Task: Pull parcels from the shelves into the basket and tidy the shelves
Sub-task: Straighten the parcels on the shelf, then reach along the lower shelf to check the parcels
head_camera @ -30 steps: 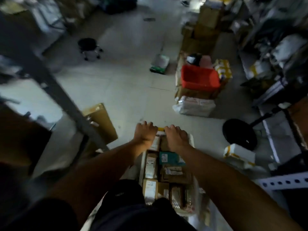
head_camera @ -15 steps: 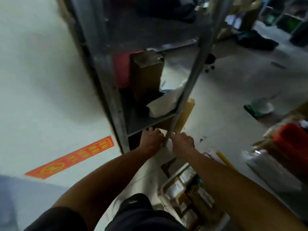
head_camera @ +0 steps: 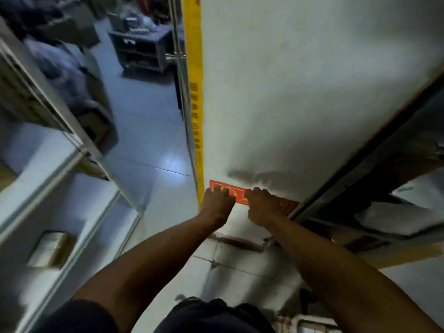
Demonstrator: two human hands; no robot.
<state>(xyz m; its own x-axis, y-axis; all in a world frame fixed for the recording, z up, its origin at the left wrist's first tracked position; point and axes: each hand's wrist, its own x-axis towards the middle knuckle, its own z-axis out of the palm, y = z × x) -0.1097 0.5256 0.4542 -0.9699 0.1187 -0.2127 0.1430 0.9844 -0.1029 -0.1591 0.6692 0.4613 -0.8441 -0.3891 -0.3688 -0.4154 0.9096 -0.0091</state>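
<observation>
Both hands — left hand [head_camera: 217, 204], right hand [head_camera: 263, 209] — are extended side by side with fingers curled; what they hold I cannot tell. Right of them, the shelf [head_camera: 374, 188] holds parcels [head_camera: 394, 218], so clearing looks unfinished; the basket cannot be made out.

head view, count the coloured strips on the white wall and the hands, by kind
yellow strip: 1
red strip: 1
hands: 2, left hand and right hand
total: 4
</observation>
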